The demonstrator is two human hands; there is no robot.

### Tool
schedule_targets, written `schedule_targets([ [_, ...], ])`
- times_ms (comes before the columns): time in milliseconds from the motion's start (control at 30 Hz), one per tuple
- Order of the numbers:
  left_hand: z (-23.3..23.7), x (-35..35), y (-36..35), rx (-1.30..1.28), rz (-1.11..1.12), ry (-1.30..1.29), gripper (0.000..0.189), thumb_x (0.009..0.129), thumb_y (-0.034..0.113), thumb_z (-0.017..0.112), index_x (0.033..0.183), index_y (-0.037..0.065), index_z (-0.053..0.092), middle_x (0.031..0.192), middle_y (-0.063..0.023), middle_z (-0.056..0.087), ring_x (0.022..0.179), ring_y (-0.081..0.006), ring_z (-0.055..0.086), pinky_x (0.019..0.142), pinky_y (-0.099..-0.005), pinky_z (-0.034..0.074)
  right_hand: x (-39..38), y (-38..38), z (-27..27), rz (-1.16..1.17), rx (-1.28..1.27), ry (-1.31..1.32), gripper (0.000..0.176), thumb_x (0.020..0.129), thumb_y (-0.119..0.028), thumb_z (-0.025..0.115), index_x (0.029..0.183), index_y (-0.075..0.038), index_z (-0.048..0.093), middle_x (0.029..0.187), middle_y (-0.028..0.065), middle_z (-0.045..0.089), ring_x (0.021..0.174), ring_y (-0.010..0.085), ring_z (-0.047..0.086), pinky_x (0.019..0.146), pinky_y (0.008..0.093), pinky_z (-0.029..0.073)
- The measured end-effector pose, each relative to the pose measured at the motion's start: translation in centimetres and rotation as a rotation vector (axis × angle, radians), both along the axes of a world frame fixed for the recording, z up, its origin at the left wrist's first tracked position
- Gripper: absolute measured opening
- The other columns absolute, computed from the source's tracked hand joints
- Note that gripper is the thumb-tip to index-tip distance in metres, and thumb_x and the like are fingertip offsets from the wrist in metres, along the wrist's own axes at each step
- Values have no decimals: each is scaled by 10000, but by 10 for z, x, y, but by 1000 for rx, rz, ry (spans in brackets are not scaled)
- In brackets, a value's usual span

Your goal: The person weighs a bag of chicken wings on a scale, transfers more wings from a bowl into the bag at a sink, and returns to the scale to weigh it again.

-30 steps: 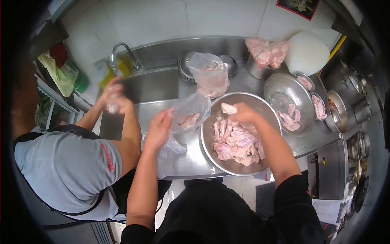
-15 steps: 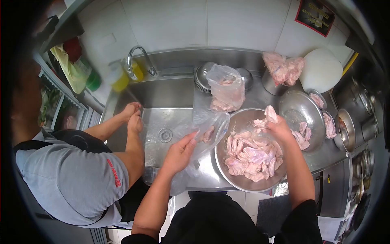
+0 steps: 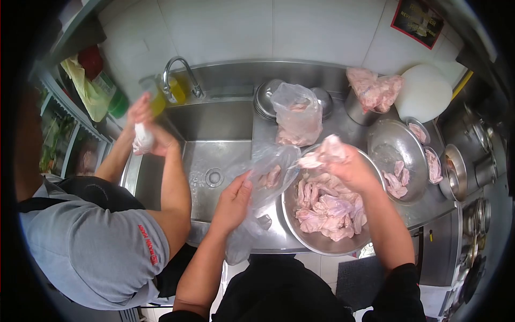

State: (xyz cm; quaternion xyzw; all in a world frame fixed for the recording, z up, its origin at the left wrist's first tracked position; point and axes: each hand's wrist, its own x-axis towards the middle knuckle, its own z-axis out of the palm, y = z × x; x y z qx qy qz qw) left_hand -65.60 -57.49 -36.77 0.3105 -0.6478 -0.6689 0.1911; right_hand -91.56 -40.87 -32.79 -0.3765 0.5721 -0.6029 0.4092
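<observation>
My left hand grips a clear plastic bag over the edge between sink and counter. A few pieces of raw chicken show inside the bag, and its mouth faces right. My right hand is closed around raw chicken wings, held close to the bag's mouth and above the large steel bowl. That bowl holds a heap of raw chicken wings. Behind it stands a filled plastic bag of chicken. To the right, a second steel bowl has several chicken pieces in it.
At my left a co-worker in a grey shirt wrings a white cloth near the sink and faucet. Bagged meat sits on a steel pot at the back right. Small bowls line the right side.
My right hand has moved left and up with the wings, from over the bowl to near the bag's mouth. The co-worker's hands have risen out of the sink, holding a white cloth.
</observation>
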Motion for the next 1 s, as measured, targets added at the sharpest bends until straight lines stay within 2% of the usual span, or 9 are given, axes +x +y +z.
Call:
schedule_targets([
  [167, 6, -5, 2, 84, 26, 20, 400, 1008, 312, 512, 1327, 75, 554, 885, 15, 575, 718, -74, 490, 663, -226, 429, 28, -46, 9, 185, 8, 536, 401, 730, -61, 680, 1128, -33, 642, 1012, 129, 637, 980, 241, 610, 868, 345, 491],
  [267, 4, -4, 2, 89, 43, 13, 403, 1008, 325, 510, 1328, 83, 553, 896, 23, 573, 712, -71, 484, 658, -223, 426, 33, -63, 2, 298, 36, 659, 350, 740, -11, 657, 1089, -9, 631, 1071, 102, 589, 1026, 240, 601, 891, 313, 474],
  [367, 8, -6, 6, 150, 106, 45, 349, 1014, 298, 493, 1298, 113, 579, 830, 52, 522, 689, -40, 437, 613, -190, 385, 40, -73, 7, 321, 146, 900, 336, 738, -24, 661, 1072, -6, 634, 1079, 158, 579, 1066, 313, 584, 917, 348, 466],
  [467, 8, -9, 3, 121, 112, 38, 348, 1017, 303, 486, 1285, 104, 583, 808, 48, 527, 677, -42, 432, 596, -190, 371, 42, -80, -4, 190, 73, 1028, 282, 773, -70, 661, 1048, -11, 638, 1110, 176, 597, 1064, 349, 587, 898, 385, 470],
  [567, 17, -16, 1, 111, 91, 22, 338, 1021, 293, 478, 1275, 101, 591, 771, 55, 515, 656, -41, 418, 575, -190, 349, 28, -67, 20, 105, 176, 944, 286, 799, -122, 665, 1069, -34, 637, 1103, 166, 639, 1021, 346, 616, 869, 391, 487],
  [667, 7, -19, -1, 46, 106, 63, 329, 1023, 280, 472, 1268, 101, 598, 754, 59, 510, 647, -37, 411, 568, -190, 342, -2, -49, 27, 246, 707, 926, 330, 814, -157, 662, 1130, -64, 630, 1100, 162, 666, 984, 344, 637, 861, 401, 504],
  [733, 9, -16, 0, 52, 86, 41, 346, 1020, 291, 487, 1276, 86, 595, 820, 43, 546, 684, -52, 453, 616, -211, 394, -9, -31, 7, 302, 880, 993, 310, 736, -115, 669, 1032, -24, 680, 1017, 236, 673, 939, 371, 656, 815, 446, 516],
  [833, 13, -13, 0, 70, 40, 25, 368, 1014, 309, 501, 1283, 75, 591, 842, 33, 559, 707, -64, 475, 647, -225, 417, -23, -12, -61, 282, 1042, 1103, 355, 697, -103, 680, 1044, -27, 683, 993, 231, 681, 956, 353, 665, 832, 425, 519],
  [1000, 14, -11, 1, 14, 36, -1, 385, 1011, 334, 502, 1280, 75, 594, 807, 32, 547, 697, -64, 467, 632, -226, 407, -31, -11, -90, 251, 1023, 943, 449, 671, -98, 708, 1104, -7, 630, 1065, 229, 663, 1002, 364, 648, 866, 415, 514],
])
